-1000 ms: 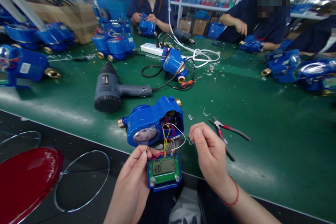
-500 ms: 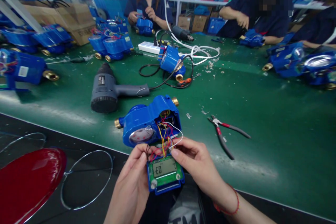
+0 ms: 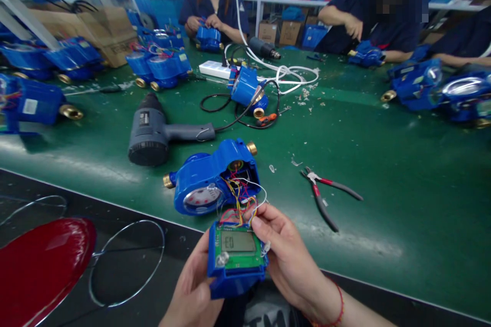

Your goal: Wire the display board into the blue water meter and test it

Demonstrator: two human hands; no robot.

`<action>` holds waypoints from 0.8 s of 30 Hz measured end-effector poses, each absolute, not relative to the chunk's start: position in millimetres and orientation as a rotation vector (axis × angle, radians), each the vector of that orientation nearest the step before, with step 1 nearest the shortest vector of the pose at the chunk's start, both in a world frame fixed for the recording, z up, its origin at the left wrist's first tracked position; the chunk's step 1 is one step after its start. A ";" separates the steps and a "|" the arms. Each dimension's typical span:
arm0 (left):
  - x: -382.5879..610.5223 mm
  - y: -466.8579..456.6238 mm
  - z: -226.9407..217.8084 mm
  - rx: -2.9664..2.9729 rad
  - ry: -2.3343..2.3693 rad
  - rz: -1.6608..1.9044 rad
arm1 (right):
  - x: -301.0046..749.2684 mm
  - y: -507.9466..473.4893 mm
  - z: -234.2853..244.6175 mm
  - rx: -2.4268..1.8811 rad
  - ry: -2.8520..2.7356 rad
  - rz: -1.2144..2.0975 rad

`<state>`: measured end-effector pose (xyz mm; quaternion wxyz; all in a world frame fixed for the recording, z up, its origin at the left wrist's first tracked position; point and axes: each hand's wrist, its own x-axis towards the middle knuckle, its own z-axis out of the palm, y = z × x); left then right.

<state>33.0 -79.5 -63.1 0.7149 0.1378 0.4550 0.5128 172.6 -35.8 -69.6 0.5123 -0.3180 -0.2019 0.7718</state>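
Note:
A blue water meter body (image 3: pixel 207 176) with brass ends lies on the green table near its front edge, its housing open. Coloured wires (image 3: pixel 240 199) run from it to a blue display module (image 3: pixel 235 258) with a green circuit board and an LCD. My left hand (image 3: pixel 194 288) grips the module from its left and underneath. My right hand (image 3: pixel 286 255) holds the module's right side, thumb and fingertips pinching the wires at its top edge. Red-handled pliers (image 3: pixel 326 196) lie on the table to the right, apart from both hands.
A grey heat gun (image 3: pixel 151 133) lies behind the meter, its cord running to another blue meter (image 3: pixel 245 87) and a white power strip (image 3: pixel 215 69). More blue meters stand left and right. Other people work at the far side. A red stool (image 3: pixel 38 265) sits at lower left.
My right hand came in from the right and took hold of the wires and the module's right side. Both hands then drew the module slightly nearer and lower.

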 end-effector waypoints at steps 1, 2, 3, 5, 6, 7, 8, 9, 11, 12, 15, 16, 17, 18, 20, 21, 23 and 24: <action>35.6 -81.8 -67.0 0.342 1.018 1.167 | 170.8 -37.3 -69.5 -0.734 -0.468 1.875; 38.2 -83.1 -70.7 0.377 1.032 1.195 | 169.3 -38.4 -69.4 -0.713 -0.455 1.889; 40.3 -83.5 -73.6 0.408 1.048 1.214 | 168.1 -39.1 -69.2 -0.699 -0.447 1.903; 42.1 -82.1 -76.4 0.443 1.080 1.229 | 166.9 -39.4 -68.7 -0.694 -0.453 1.911; 41.7 -80.9 -76.0 0.452 1.085 1.228 | 166.7 -39.2 -68.3 -0.701 -0.468 1.906; 40.6 -79.5 -74.4 0.457 1.084 1.224 | 166.6 -38.9 -67.9 -0.707 -0.486 1.899; 39.2 -78.2 -72.0 0.458 1.077 1.217 | 166.5 -38.7 -67.4 -0.709 -0.505 1.894; 37.6 -77.0 -69.2 0.456 1.065 1.210 | 166.2 -38.7 -67.1 -0.706 -0.517 1.889; 35.2 -75.2 -63.8 0.446 1.037 1.210 | 165.2 -39.0 -66.7 -0.702 -0.525 1.886; 34.6 -74.5 -61.9 0.438 1.026 1.215 | 164.6 -39.1 -66.7 -0.704 -0.525 1.885; 33.9 -72.8 -61.0 0.416 1.000 1.224 | 162.9 -38.3 -67.3 -0.722 -0.524 1.870; 33.7 -72.3 -62.2 0.414 0.991 1.226 | 162.7 -37.3 -67.3 -0.730 -0.522 1.865; 33.3 -71.9 -64.1 0.414 0.982 1.227 | 162.5 -36.2 -67.2 -0.739 -0.516 1.857; 32.7 -71.6 -66.4 0.411 0.972 1.230 | 162.5 -35.1 -66.9 -0.748 -0.507 1.846; 30.8 -71.3 -71.2 0.396 0.957 1.233 | 162.8 -33.5 -65.8 -0.756 -0.476 1.832; 29.5 -71.4 -73.3 0.386 0.954 1.236 | 163.2 -33.2 -65.4 -0.758 -0.461 1.830; 26.4 -71.4 -75.8 0.364 0.949 1.241 | 164.7 -33.7 -65.5 -0.774 -0.463 1.827; 24.7 -71.3 -75.9 0.355 0.945 1.238 | 166.1 -33.9 -66.4 -0.782 -0.494 1.804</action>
